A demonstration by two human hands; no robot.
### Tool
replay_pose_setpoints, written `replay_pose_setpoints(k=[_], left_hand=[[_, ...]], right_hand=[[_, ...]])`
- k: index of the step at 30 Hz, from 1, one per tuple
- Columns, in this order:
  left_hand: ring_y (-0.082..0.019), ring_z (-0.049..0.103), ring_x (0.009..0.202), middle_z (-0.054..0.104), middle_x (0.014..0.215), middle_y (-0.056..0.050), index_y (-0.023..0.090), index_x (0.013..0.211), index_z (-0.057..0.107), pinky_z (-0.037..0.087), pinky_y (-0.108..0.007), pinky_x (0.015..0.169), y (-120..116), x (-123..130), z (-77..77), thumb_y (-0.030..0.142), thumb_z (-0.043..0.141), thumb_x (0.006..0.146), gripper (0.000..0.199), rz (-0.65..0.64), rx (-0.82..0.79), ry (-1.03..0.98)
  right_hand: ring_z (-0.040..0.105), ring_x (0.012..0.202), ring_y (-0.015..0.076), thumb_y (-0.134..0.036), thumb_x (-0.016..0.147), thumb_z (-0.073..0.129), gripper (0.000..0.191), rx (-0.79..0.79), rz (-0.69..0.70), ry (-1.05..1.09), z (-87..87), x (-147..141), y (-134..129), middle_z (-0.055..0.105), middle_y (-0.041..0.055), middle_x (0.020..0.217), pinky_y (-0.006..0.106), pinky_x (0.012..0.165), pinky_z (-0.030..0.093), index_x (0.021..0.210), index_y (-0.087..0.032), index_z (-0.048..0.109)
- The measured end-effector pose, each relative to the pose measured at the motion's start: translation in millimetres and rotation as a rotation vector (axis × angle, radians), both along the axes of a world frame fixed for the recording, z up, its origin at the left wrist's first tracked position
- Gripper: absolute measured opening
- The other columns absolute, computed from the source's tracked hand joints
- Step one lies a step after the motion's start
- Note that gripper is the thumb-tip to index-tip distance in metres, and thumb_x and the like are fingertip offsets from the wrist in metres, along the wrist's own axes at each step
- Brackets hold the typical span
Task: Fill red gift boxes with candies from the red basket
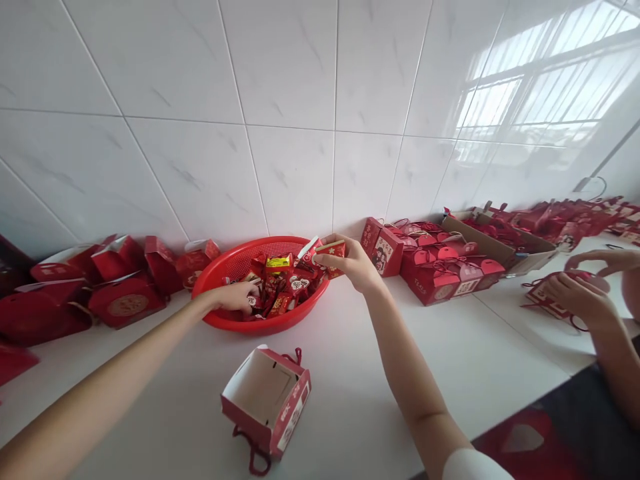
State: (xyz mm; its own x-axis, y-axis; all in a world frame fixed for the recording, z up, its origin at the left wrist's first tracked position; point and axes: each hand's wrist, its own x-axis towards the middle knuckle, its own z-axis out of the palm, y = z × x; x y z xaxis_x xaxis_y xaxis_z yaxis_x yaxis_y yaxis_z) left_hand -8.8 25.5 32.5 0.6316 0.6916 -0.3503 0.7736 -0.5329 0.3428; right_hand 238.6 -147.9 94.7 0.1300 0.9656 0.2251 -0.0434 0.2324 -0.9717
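A red plastic basket (260, 327) against the tiled wall holds a heap of wrapped candies (280, 283), mostly red, one with a yellow label. My left hand (240, 295) reaches into its left side, fingers closed around a wrapped candy (253, 301); its fingertips are partly buried. Over the right rim, my right hand (350, 260) grips small red packets (334, 251) with gold and white edges between thumb and fingers. In front of the basket stands an open red gift box (265, 393), its pale inside showing and dark red cord handles at two sides.
Several red boxes (127, 300) line the wall at left, some open. Closed gift boxes (445, 273) are grouped at right, beside a cardboard carton (530, 257) of red items. At far right another person's hands (575, 293) work on a red box (543, 297).
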Motion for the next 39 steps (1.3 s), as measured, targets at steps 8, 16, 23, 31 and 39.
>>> replay_pose_setpoints(k=[8, 16, 23, 31, 39], left_hand=[[-0.027, 0.065, 0.1, 0.069, 0.095, -0.001, 0.02, 0.102, 0.067, 0.051, -0.033, 0.085, -19, -3, 37.1, 0.044, 0.078, 0.054, 0.054, 0.099, -0.138, -0.418], [-0.029, 0.065, 0.111, 0.075, 0.11, -0.006, 0.02, 0.117, 0.073, 0.051, -0.039, 0.097, -33, -13, 31.5, 0.06, 0.078, 0.071, 0.061, 0.179, -0.241, -0.736], [-0.029, 0.064, 0.119, 0.071, 0.126, -0.011, 0.017, 0.115, 0.073, 0.049, -0.043, 0.105, -35, -14, 15.6, 0.046, 0.072, 0.079, 0.047, 0.18, -0.16, -0.922], [-0.025, 0.069, 0.106, 0.072, 0.122, -0.011, 0.018, 0.124, 0.068, 0.056, -0.041, 0.095, -44, -14, 0.8, 0.04, 0.07, 0.082, 0.048, 0.163, -0.094, -1.026], [-0.029, 0.063, 0.122, 0.067, 0.129, -0.012, 0.02, 0.126, 0.067, 0.051, -0.045, 0.105, -43, -27, 2.9, 0.038, 0.064, 0.085, 0.045, 0.222, 0.313, -0.77]], right_hand=[[0.062, 0.065, 0.0146, -0.04, 0.063, 0.087, 0.036, -0.02, -0.062, -0.04, 0.2, 6, -2, 0.069, -0.0004, 0.074, 0.026, 0.056, 0.051, 0.085, -0.021, 0.067], [0.064, 0.066, 0.0149, -0.042, 0.066, 0.086, 0.034, -0.018, -0.07, -0.071, -6.4, 18, 3, 0.071, 0.0015, 0.076, 0.026, 0.057, 0.052, 0.087, -0.02, 0.07], [0.063, 0.063, 0.0153, -0.041, 0.057, 0.09, 0.043, -0.097, -0.1, -0.066, -10.6, 11, 9, 0.071, 0.0014, 0.075, 0.026, 0.055, 0.052, 0.086, -0.019, 0.069], [0.063, 0.062, 0.015, -0.044, 0.059, 0.09, 0.043, -0.137, -0.05, -0.066, -20.4, 4, 17, 0.069, 0.0005, 0.072, 0.025, 0.053, 0.05, 0.087, -0.019, 0.067], [0.064, 0.066, 0.0153, -0.042, 0.062, 0.091, 0.042, -0.142, 0.009, -0.031, -25.7, 6, 19, 0.07, 0.0008, 0.078, 0.025, 0.055, 0.051, 0.088, -0.02, 0.067]])
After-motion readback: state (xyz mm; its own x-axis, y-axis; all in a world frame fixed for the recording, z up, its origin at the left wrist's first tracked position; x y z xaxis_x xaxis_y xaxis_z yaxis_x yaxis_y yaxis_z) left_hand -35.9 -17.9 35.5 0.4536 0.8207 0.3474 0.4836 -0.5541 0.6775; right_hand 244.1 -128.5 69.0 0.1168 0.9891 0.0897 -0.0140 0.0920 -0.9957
